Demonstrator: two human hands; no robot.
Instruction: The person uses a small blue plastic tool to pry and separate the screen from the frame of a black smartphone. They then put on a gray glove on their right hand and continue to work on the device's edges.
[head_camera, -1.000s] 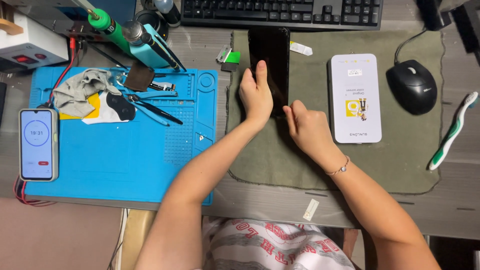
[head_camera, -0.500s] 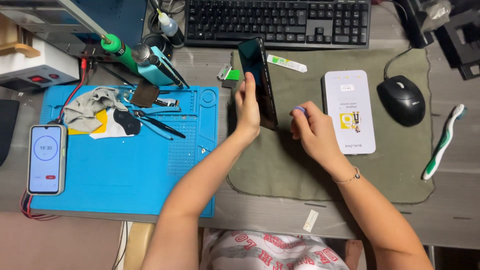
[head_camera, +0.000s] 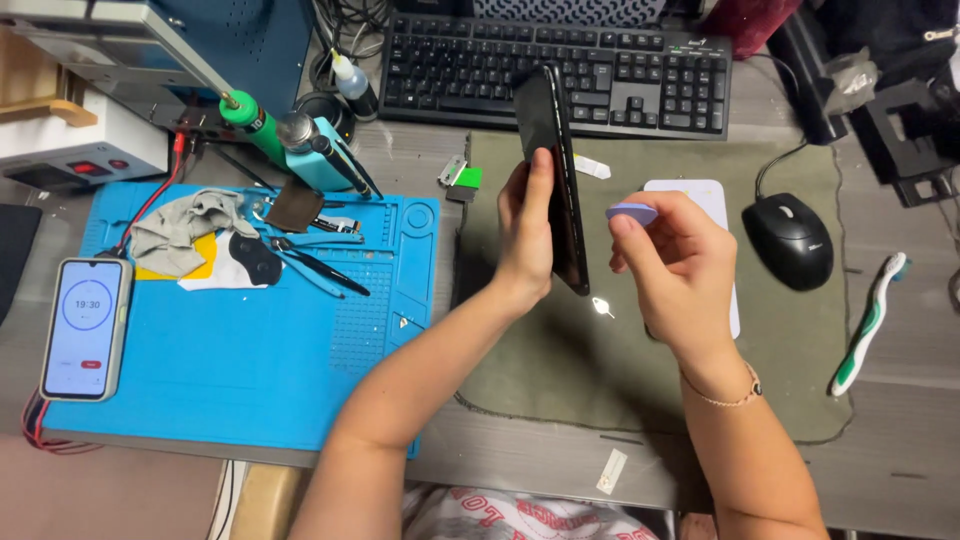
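While raised on edge above the green felt mat (head_camera: 640, 400), reads as a slim black phone (head_camera: 556, 170), glossy, tilted so only its thin side and dark face show, top end overlapping the keyboard (head_camera: 640, 75). Clasped by the left hand (head_camera: 527, 235), fingers (head_camera: 540, 190) wrapped closed along its lower half, palm against the back. Held just beside it in the right hand (head_camera: 680, 265): a small lilac pick (head_camera: 632, 213), pinched tight between thumb and forefinger, apart from the phone's edge. Beyond, a black mouse (head_camera: 790, 240); at left, a blue work mat (head_camera: 250, 340).
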